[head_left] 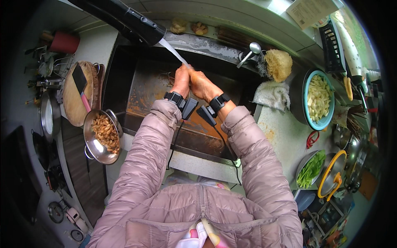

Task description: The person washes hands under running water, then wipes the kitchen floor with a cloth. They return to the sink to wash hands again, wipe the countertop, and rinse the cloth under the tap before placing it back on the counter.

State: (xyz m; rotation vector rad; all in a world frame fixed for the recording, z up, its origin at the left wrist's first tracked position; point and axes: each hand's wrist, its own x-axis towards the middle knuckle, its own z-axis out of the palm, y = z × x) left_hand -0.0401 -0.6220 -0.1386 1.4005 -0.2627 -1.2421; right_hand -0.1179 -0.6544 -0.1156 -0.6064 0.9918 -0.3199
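Observation:
Over the dark, brown-stained sink (144, 97), my left hand (181, 80) and my right hand (203, 85) meet. A thin stream of water (175, 51) from the black faucet (138, 25) falls onto them. Both hands are closed, with the fingers drawn in against each other. Anything between them is too small or too hidden to name. Small brownish bits (170, 79) show just left of my left hand, and I cannot tell whether it touches them. Each wrist wears a black strap with a small box and a cable.
Left of the sink are a metal colander of shrimp (106, 133), a round cutting board (76, 105) and a cleaver (80, 78). On the right stand a turquoise basket of pale cut vegetables (319, 98), greens in a bowl (310, 168), a white cloth (272, 95) and a loofah (278, 65).

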